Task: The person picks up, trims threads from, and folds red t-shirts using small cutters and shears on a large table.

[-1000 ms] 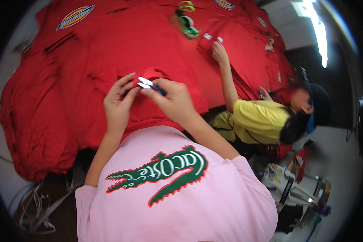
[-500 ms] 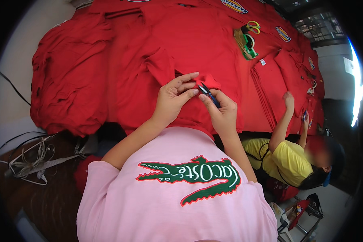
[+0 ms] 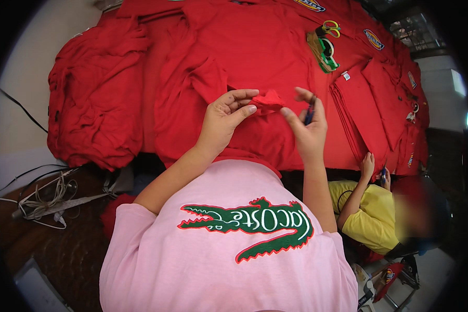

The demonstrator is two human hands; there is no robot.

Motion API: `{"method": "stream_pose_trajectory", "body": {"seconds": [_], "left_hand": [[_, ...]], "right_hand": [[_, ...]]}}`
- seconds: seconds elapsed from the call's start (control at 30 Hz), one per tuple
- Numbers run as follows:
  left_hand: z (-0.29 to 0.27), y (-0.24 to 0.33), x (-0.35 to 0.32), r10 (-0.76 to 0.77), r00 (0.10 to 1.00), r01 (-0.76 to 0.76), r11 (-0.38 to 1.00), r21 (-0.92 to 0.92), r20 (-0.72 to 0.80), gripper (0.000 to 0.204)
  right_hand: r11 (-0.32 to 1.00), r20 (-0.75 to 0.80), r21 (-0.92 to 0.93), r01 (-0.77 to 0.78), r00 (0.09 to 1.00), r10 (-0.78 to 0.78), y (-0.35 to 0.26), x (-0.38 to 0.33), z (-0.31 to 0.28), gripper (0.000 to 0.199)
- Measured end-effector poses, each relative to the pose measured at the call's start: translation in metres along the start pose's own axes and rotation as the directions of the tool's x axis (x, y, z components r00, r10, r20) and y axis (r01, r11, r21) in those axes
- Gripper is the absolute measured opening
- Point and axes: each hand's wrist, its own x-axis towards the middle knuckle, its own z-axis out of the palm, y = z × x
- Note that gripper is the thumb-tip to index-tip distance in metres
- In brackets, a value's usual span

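While the left hand point(image 3: 218, 120) pinches cloth point(image 3: 268, 100), the right hand point(image 3: 312, 132) curls.

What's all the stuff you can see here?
Held cloth: one bit, red, centre
Spread garment: one, red, upper centre
Heaped garments: many, red, upper left
Folded garments: several, red, right
Oval patches: several, multicoloured, right
Scissors: one, yellow handles, upper right
Tape dispenser: one, green, beside the scissors
Small tool: one, dark blue, centre right
Cords: several, white, lower left
Clutter: uncounted, mixed, lower right
Co-worker: one, yellow shirt, right
Worn shirt: one, pink with green crocodile, lower centre
Left hand: one, bare, on the held cloth
Right hand: one, bare, holding the small tool
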Motion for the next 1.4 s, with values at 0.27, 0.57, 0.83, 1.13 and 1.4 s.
{"method": "stream_pose_trajectory", "body": {"seconds": [0.27, 0.57, 0.83, 1.13, 1.4], "left_hand": [[0.001, 0.000, 0.009, -0.009, 0.997, -0.036, 0.848, 0.529, 0.081, 0.020], [0.008, -0.001, 0.006, -0.251, 0.966, 0.245, 0.966, 0.084, 0.064, 0.022], [0.008, -0.009, 0.012, -0.223, 0.975, 0.222, 0.974, 0.041, 0.024, 0.022], [0.004, -0.006, 0.012, -0.191, 0.982, 0.189, 0.978, 0.091, 0.010, 0.024], [0.000, -0.005, 0.012, -0.103, 0.988, 0.086, 0.985, 0.149, 0.117, 0.020]], "right_hand": [[0.894, 0.272, 0.250, -0.372, 0.913, 0.304, 0.009, 0.002, -0.002, 0.016], [0.999, 0.027, -0.021, -0.045, 0.999, 0.046, 0.008, 0.002, 0.006, 0.023], [0.956, 0.089, -0.161, 0.247, 0.968, -0.235, -0.018, -0.009, -0.004, 0.024], [0.533, 0.244, 0.818, -0.216, 0.970, 0.018, -0.005, 0.009, -0.020, 0.014], [0.937, 0.190, 0.345, -0.044, 0.981, -0.024, 0.008, 0.009, -0.007, 0.022]]}}
